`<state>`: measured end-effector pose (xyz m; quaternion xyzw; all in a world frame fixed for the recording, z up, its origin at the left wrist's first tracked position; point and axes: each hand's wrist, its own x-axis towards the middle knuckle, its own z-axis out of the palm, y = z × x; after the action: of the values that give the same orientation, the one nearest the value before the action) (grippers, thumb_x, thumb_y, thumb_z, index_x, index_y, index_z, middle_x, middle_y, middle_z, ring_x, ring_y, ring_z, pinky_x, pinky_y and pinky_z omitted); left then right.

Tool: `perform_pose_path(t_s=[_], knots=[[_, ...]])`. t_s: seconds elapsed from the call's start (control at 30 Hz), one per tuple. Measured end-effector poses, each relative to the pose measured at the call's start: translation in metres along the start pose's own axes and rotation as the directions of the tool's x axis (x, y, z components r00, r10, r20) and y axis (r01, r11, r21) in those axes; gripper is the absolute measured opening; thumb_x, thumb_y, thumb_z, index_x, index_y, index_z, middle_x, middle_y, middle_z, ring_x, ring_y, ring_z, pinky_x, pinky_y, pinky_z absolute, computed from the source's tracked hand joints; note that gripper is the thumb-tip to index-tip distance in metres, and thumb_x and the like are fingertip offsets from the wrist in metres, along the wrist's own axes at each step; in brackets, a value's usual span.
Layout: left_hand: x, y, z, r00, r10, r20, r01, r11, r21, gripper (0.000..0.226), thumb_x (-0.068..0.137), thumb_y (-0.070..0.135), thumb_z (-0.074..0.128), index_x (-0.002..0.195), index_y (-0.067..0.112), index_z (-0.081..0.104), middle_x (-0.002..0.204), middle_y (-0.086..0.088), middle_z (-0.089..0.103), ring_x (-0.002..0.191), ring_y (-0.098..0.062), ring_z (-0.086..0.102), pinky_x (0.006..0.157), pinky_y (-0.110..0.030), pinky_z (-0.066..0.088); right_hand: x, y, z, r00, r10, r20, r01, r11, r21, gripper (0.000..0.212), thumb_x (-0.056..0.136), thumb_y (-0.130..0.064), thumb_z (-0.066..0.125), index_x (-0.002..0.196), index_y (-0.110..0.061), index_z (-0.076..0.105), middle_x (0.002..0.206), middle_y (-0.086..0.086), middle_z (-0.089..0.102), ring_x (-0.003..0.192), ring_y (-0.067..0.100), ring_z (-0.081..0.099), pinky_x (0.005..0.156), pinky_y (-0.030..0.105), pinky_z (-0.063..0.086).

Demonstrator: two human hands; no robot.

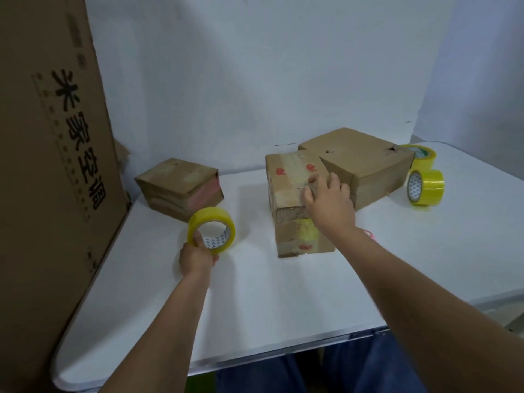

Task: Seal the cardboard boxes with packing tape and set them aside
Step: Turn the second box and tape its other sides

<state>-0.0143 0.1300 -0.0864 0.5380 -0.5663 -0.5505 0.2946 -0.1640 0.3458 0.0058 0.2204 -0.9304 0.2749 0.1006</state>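
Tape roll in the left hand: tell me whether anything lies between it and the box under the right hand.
Nothing visible does. Only bare table separates the tape roll held by the left hand from the box the right hand rests on.

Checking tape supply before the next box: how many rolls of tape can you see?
3. One roll is gripped in the left hand; two more, roll and roll, sit far right beside the large box, which may hide others.
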Motion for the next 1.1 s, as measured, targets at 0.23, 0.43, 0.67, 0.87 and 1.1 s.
perform_pose_path(t_s=[0.23,0.43,0.67,0.87,1.1], knots=[[0.004,-0.010,-0.006,0.998,0.050,-0.022,-0.052,0.993,-0.102,0.061,0.090,0.063,0.048,0.114,0.008,0.056,0.117,-0.018,0.063,0.105,-0.038,0.063,0.092,-0.048,0.054,-0.001,0.002,0.004,0.999,-0.029,-0.043,0.028,0.999,-0.023,0.038,0.100,-0.038,0.033,0.132,-0.021,0.045,0.147,0.015,0.034,0.121,0.036,0.038,0.094,0.045,0.039],[-0.040,0.013,-0.014,0.902,0.430,0.027,-0.430,0.895,0.116,0.026,0.101,0.027,0.049,0.103,0.005,0.063,0.097,-0.014,0.066,0.097,-0.033,0.061,0.075,-0.032,0.041,-0.002,0.003,0.003,1.000,-0.025,-0.001,0.025,0.999,-0.040,0.040,0.100,-0.039,0.034,0.134,-0.021,0.044,0.148,0.016,0.033,0.122,0.037,0.037,0.096,0.045,0.038],[-0.094,0.110,-0.011,0.391,0.753,0.529,-0.837,0.530,-0.137,0.029,0.085,0.033,0.064,0.113,0.038,0.065,0.107,0.024,0.068,0.103,0.002,0.064,0.090,-0.022,0.050,0.016,-0.028,-0.063,0.967,0.031,0.253,-0.147,0.880,0.452,0.041,0.098,-0.045,0.046,0.125,-0.014,0.051,0.109,0.008,0.060,0.106,0.029,0.060,0.086,0.035,0.047],[-0.118,0.130,0.003,0.093,0.798,0.595,-0.977,0.188,-0.099,0.051,0.079,0.033,0.066,0.128,0.026,0.060,0.131,0.012,0.059,0.123,-0.001,0.054,0.102,-0.030,0.046,0.002,-0.039,-0.095,0.665,-0.233,0.710,-0.541,0.504,0.673,0.051,0.098,-0.050,0.042,0.118,-0.006,0.060,0.102,0.017,0.070,0.089,0.026,0.066,0.087,0.036,0.052],[-0.139,0.146,0.009,0.122,0.735,0.666,-0.863,0.411,-0.294,0.067,0.082,-0.005,0.062,0.128,0.036,0.036,0.137,0.008,0.032,0.127,-0.006,0.052,0.101,-0.027,0.045,0.004,-0.033,-0.107,0.731,-0.203,0.651,-0.506,0.478,0.718,0.046,0.095,-0.044,0.054,0.124,-0.009,0.062,0.120,0.017,0.067,0.113,0.031,0.062,0.105,0.046,0.045]])
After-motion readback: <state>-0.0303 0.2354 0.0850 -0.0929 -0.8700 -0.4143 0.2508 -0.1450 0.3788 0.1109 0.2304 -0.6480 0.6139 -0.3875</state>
